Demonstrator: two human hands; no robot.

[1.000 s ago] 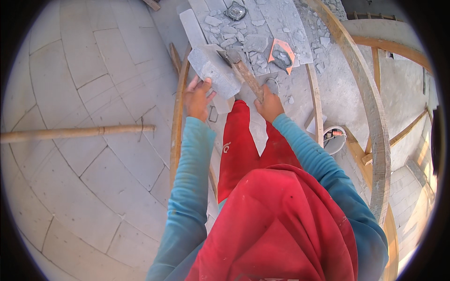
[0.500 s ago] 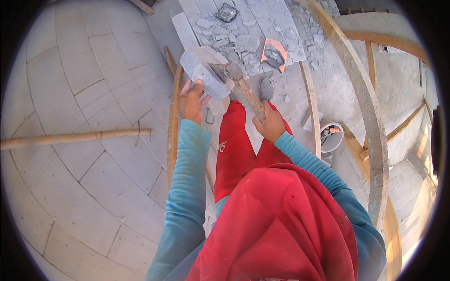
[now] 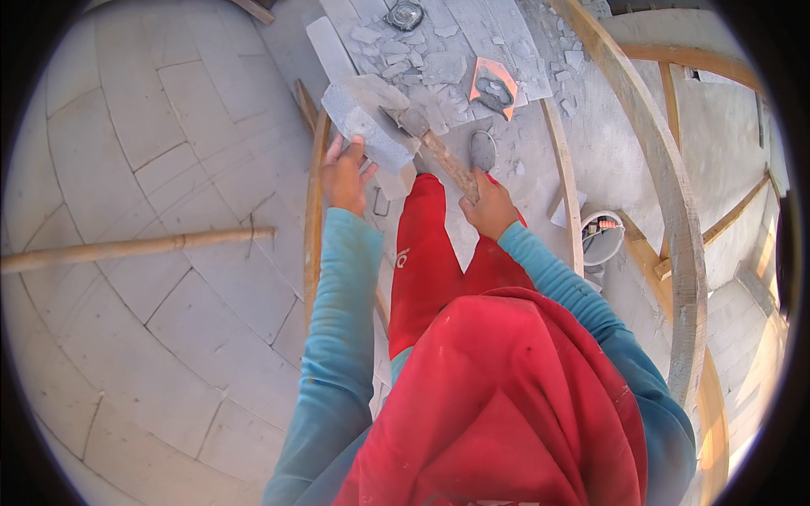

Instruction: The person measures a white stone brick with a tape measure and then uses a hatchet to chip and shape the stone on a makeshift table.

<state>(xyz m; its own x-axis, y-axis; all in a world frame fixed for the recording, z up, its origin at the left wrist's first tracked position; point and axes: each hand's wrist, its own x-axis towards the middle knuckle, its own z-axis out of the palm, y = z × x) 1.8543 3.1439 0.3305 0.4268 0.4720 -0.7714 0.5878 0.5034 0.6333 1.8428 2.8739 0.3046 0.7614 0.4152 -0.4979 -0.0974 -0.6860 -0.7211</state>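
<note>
A pale grey concrete block with a rough, chipped face is tilted at the near left corner of the work surface. My left hand grips its near side, thumb laid on the face and fingers at the edge. My right hand is wrapped round the wooden handle of a hatchet. The hatchet's dusty metal head lies against the block's right side, its blade end over the block. Exactly how deep the blade sits cannot be made out.
Broken grey chips litter the board surface. An orange-and-black saw handle and a round dark object lie there. A long timber beam and a white bucket are at right; a wooden pole at left.
The view has shifted slightly. Both hands keep their grips; the hatchet still rests against the block, with little visible movement between them.
</note>
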